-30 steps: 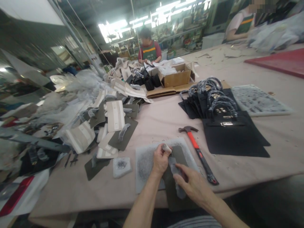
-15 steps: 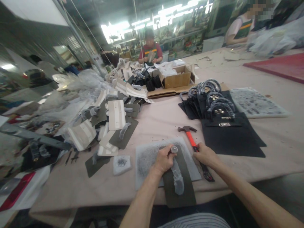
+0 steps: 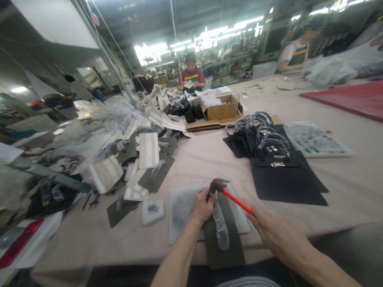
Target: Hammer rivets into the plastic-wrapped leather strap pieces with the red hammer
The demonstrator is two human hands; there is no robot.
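Note:
My left hand (image 3: pixel 203 206) is closed around an upright metal punch, its top now covered by the hammer head. Beneath that hand lies a dark olive panel (image 3: pixel 211 249) with a plastic-wrapped handle (image 3: pixel 222 231) running along it. The panel rests partly on a speckled whitish board (image 3: pixel 181 209) and reaches toward the table's front edge. My right hand (image 3: pixel 263 221), slightly blurred, grips the orange shaft of a claw hammer (image 3: pixel 237 200). The hammer's head is right at the punch's top; whether they touch I cannot tell.
Black bag panels with wrapped handles (image 3: pixel 278 179) lie to the right, near another speckled board (image 3: pixel 314 139). Olive and cream pieces (image 3: pixel 149 149) pile up on the left, by a small white block (image 3: pixel 153 212). A cardboard box (image 3: pixel 223 109) stands farther back; two people work beyond.
My right hand has raised the hammer from the table and swung its head left onto or just over the punch. My left hand stays on the punch. The view has tilted slightly upward.

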